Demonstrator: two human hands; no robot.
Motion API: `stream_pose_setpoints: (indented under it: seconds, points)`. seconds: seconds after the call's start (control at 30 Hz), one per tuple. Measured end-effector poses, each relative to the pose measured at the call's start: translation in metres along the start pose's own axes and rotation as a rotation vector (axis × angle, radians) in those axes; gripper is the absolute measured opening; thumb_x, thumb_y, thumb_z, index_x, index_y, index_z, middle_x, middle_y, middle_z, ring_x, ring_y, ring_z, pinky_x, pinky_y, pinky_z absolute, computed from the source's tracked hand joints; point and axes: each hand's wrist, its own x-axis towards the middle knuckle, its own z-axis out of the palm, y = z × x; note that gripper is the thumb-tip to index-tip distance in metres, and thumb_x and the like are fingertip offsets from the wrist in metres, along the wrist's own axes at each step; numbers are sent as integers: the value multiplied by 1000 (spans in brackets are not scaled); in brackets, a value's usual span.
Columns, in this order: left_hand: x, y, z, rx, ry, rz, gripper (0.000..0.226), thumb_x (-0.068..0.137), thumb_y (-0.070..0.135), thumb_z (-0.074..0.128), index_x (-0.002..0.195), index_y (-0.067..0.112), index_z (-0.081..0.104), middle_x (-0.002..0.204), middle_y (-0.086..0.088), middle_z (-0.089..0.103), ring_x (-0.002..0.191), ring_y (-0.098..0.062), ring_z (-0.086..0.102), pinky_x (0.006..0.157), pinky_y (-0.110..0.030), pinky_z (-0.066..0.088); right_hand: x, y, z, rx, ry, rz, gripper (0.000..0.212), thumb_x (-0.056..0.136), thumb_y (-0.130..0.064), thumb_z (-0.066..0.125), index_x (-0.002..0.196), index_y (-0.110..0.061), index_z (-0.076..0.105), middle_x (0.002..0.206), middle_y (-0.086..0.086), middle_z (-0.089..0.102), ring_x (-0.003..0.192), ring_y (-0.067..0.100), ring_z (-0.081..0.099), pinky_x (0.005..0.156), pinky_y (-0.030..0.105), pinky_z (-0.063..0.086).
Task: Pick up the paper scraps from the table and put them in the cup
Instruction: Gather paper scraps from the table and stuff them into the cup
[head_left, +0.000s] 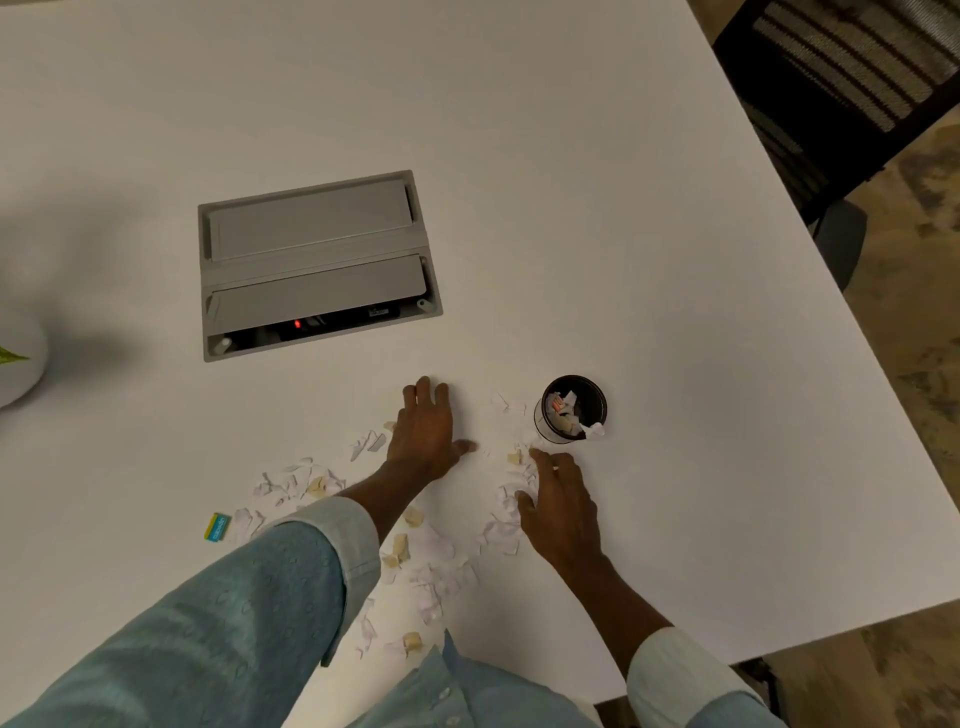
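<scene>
Head view: cup (571, 413) is taken as the landmark. It stands upright on the white table (623, 208), already partly filled, with one scrap hung over its near rim. Paper scraps (441, 561) are strewn to the left of and nearer than the cup, the closest just beside its base.

Left hand (427, 434) is laid flat and open on the table well left of the cup, nothing held. Right hand (558, 501) is set just near of the cup, fingers curled loosely over a clump of scraps; whether anything is actually pinched cannot be told.

Risks, as judged:
- Cup is likely tipped if it is knocked by the right hand, given how close they are.
- Thin white scraps are easily missed against the white table.
- Rim scrap may be dislodged on the next drop.
- Loose scraps could be pushed off the near edge by the sleeves.
</scene>
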Motion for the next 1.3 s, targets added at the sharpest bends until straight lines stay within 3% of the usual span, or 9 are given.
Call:
stream_pose_setpoints:
  seconds: [0.2, 0.37, 0.53, 0.7, 0.9, 1.03, 1.1, 1.23, 1.3]
  points:
    - [16, 31, 14, 7, 19, 187, 98, 85, 50, 80, 157, 10, 25, 163, -20, 21, 150, -39, 24, 116, -49, 42, 15, 3, 7, -202, -9, -81, 70, 95, -40, 62, 155, -28, 27, 148, 9, 38, 135, 22, 43, 88, 36, 57]
    - [27, 46, 19, 21, 3, 300, 74, 94, 38, 72, 155, 17, 36, 159, -20, 25, 148, -40, 24, 114, -54, 43, 23, 1, 9, -321, -11, -136, 72, 96, -39, 63, 158, -27, 28, 150, 16, 42, 130, 24, 51, 76, 27, 57]
    - [27, 43, 25, 61, 7, 388, 45, 101, 29, 64, 143, 14, 56, 156, -18, 33, 145, -39, 30, 111, -48, 46, 24, -5, 9, -384, -5, -147, 74, 77, -36, 85, 143, -21, 55, 132, 20, 61, 114, 27, 64, 62, 24, 58]
    - [16, 36, 25, 50, 46, 441, 14, 104, 11, 52, 109, 6, 64, 119, -11, 52, 110, -26, 46, 82, -42, 54, 23, -6, 13, -364, -49, -185, 66, 64, -28, 95, 123, -16, 69, 127, 16, 64, 112, 27, 65, 64, 25, 59]
    - [-3, 26, 28, 63, 22, 441, 25, 98, -4, 50, 116, 4, 64, 119, -12, 58, 106, -26, 51, 80, -33, 44, 14, 4, 17, -193, 5, -225, 60, 47, -23, 103, 99, -7, 77, 105, 13, 71, 91, 24, 72, 62, 25, 61]
    - [-13, 22, 24, 42, -28, 367, 20, 93, -5, 50, 102, 5, 64, 109, -10, 58, 102, -28, 53, 78, -37, 47, 7, 9, 10, -54, 143, -243, 38, 62, -4, 95, 97, -5, 78, 101, 13, 71, 90, 24, 72, 67, 27, 62]
    - [-19, 20, 25, 56, -36, 366, 23, 93, -6, 50, 108, 5, 64, 114, -11, 57, 105, -28, 53, 82, -37, 49, 4, 11, 4, 32, 208, -240, 31, 70, 6, 86, 98, -3, 78, 100, 13, 70, 91, 26, 72, 71, 31, 63]
    - [-32, 13, 31, 113, -39, 436, 28, 102, 12, 55, 128, 4, 59, 136, -13, 52, 121, -28, 49, 95, -35, 49, -9, 4, -17, 188, 279, -197, 23, 84, 1, 77, 105, -10, 78, 104, 2, 67, 94, 14, 68, 78, 25, 60]
    - [-39, 9, 32, 138, -32, 453, 29, 100, 11, 57, 129, 5, 58, 138, -12, 51, 123, -28, 48, 91, -36, 51, -16, 0, -28, 286, 330, -171, 22, 85, -3, 78, 104, -12, 78, 106, -2, 65, 92, 7, 67, 76, 17, 58]
